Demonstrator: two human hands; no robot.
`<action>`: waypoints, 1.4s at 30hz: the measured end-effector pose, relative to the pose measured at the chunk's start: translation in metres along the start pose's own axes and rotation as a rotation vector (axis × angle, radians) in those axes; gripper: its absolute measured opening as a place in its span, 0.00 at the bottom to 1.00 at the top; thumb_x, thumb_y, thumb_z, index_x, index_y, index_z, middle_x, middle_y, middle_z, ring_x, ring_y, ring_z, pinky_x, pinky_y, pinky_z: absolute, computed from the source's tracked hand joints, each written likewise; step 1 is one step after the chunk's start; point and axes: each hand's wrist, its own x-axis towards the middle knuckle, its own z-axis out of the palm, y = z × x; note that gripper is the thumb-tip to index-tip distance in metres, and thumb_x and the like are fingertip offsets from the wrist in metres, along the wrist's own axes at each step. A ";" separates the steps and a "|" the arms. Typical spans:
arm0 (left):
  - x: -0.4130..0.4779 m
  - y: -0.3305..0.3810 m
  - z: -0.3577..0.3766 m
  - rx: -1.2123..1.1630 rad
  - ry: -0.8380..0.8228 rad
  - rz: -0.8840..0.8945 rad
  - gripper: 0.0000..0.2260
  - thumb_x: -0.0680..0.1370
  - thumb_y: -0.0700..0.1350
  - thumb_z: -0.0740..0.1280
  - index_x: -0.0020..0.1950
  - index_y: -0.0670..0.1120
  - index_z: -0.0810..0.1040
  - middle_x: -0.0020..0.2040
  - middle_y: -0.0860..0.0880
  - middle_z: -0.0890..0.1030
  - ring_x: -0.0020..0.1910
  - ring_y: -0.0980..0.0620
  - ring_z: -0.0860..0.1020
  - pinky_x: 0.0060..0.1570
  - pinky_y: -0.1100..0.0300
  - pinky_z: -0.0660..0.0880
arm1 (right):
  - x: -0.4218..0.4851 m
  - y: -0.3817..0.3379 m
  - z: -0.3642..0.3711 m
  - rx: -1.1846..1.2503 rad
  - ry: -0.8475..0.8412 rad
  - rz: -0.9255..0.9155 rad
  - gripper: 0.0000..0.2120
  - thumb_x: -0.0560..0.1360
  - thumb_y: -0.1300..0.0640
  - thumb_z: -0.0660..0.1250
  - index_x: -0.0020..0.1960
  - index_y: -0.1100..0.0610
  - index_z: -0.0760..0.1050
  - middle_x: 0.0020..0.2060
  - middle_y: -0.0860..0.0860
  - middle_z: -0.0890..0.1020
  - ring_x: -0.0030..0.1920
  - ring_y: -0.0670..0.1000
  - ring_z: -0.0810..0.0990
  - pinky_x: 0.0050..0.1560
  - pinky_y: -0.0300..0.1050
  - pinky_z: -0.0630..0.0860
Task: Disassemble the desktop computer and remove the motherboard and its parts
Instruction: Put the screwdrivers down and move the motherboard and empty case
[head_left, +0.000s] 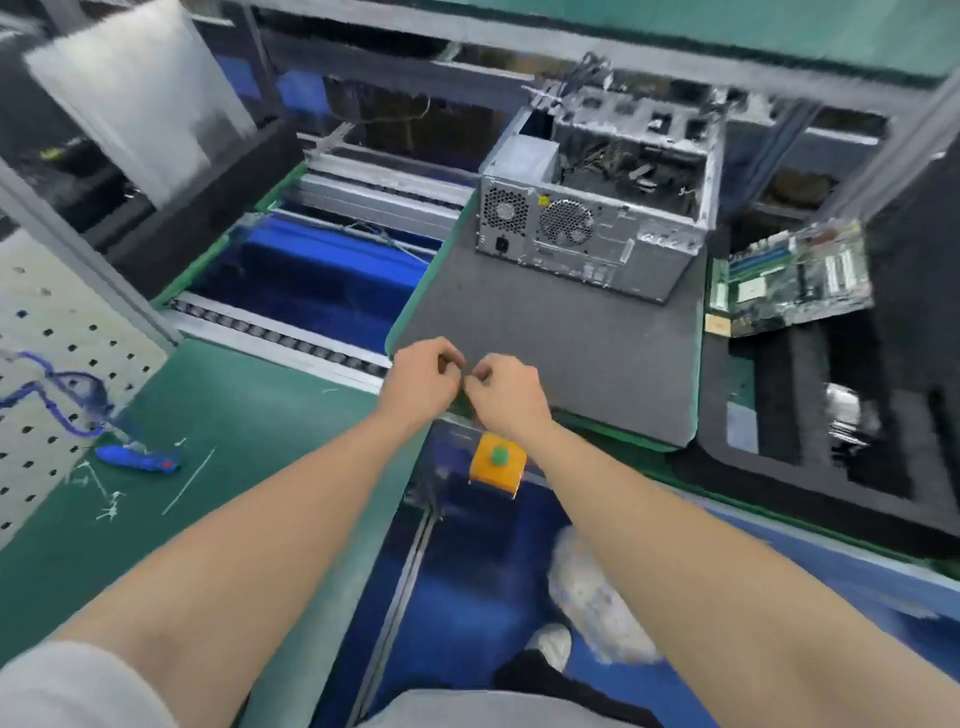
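Note:
An open grey desktop case (597, 218) lies on its side at the far end of a dark grey mat (571, 353), its rear fans facing me and loose cables showing inside. A green motherboard (795, 275) rests to the right of the case, on black foam. My left hand (423, 382) and my right hand (506, 395) meet at the mat's near edge with fingers curled and fingertips almost touching. Whether they pinch something small there is too blurred to tell.
An orange box with a green button (497, 464) hangs under the bench edge below my hands. A blue tool (137, 458) and white cable ties lie on the green bench at left, beside a pegboard (47, 364). Black foam trays (831, 415) sit right; a roller conveyor (280, 338) runs beyond.

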 end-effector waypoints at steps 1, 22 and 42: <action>0.015 0.018 0.005 0.013 0.000 0.045 0.09 0.76 0.40 0.66 0.47 0.54 0.83 0.43 0.54 0.82 0.45 0.51 0.79 0.52 0.55 0.77 | 0.011 0.008 -0.023 -0.004 0.033 0.000 0.09 0.77 0.51 0.64 0.51 0.52 0.82 0.48 0.53 0.86 0.52 0.57 0.82 0.49 0.46 0.76; 0.277 0.164 0.053 0.644 -0.119 0.666 0.29 0.75 0.64 0.71 0.67 0.46 0.74 0.61 0.47 0.81 0.61 0.44 0.78 0.66 0.49 0.68 | 0.208 0.047 -0.229 -0.557 0.240 0.039 0.36 0.70 0.41 0.76 0.73 0.47 0.66 0.60 0.53 0.80 0.65 0.58 0.76 0.65 0.51 0.65; 0.274 0.146 0.036 0.746 -0.240 0.777 0.25 0.76 0.68 0.67 0.61 0.49 0.74 0.53 0.52 0.81 0.53 0.49 0.79 0.56 0.53 0.69 | 0.202 0.035 -0.201 -0.714 0.077 0.196 0.24 0.67 0.36 0.79 0.36 0.51 0.70 0.34 0.49 0.75 0.30 0.51 0.73 0.34 0.46 0.70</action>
